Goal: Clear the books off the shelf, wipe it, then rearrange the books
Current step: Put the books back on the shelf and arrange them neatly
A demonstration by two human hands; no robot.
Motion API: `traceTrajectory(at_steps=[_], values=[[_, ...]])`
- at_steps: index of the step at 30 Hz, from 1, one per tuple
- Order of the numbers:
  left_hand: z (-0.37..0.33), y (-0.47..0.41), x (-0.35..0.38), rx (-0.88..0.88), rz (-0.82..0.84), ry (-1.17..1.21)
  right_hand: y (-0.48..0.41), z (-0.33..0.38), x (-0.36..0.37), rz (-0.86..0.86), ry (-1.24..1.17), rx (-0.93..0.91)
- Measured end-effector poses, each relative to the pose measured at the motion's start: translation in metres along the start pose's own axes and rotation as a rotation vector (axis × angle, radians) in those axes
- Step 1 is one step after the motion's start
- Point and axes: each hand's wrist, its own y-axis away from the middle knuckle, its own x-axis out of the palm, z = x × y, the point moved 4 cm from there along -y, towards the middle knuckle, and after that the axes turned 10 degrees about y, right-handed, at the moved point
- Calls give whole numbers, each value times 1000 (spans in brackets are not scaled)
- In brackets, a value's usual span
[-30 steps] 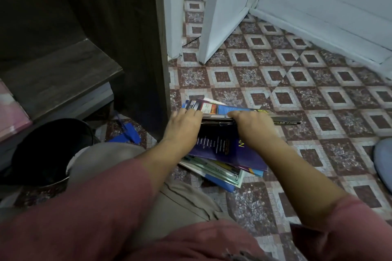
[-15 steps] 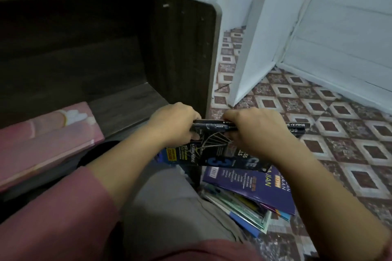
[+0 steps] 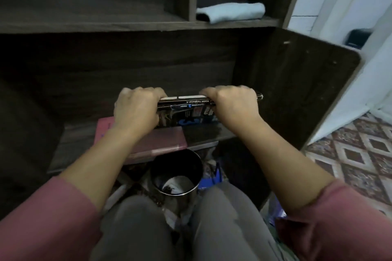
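A small stack of dark-covered books (image 3: 186,110) hangs just above the lower shelf board (image 3: 203,133) of a dark wooden bookcase. My left hand (image 3: 137,108) grips its left end and my right hand (image 3: 235,104) grips its right end, fingers curled over the top. Under my left wrist a pink book (image 3: 157,142) lies flat on the same board. A folded light-blue cloth (image 3: 231,11) rests in the upper right compartment.
A black round bin (image 3: 176,176) stands on the floor below the shelf, between my knees. The bookcase's right side panel (image 3: 297,91) rises close to my right hand. Patterned floor tiles (image 3: 360,154) and a white wall lie to the right.
Both hands lifted the dark books from the floor pile at the right and carried them up and left over the lower shelf. My view swung from the floor to the bookcase.
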Motion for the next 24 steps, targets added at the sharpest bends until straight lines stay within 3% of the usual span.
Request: traceTrajectory(at_steps=[3,7,9,13,18,24], values=[[54,7,5,-72,-135,-95,-32,46,27,-147,-66,-15],[113,42,42,-166,-97,-165,-44,114,77,-79,-189,-89],[139,65,70,-216,24,-137,-38,140,98,37,-205,-136],[167,100,117,-335,339,-46,-8,171,161,426,-255,-251],[171,97,141,-411,372,136,-14,160,198,625,-380,-246],[174,91,151,-375,416,-94,-26,161,212,721,-306,-284]])
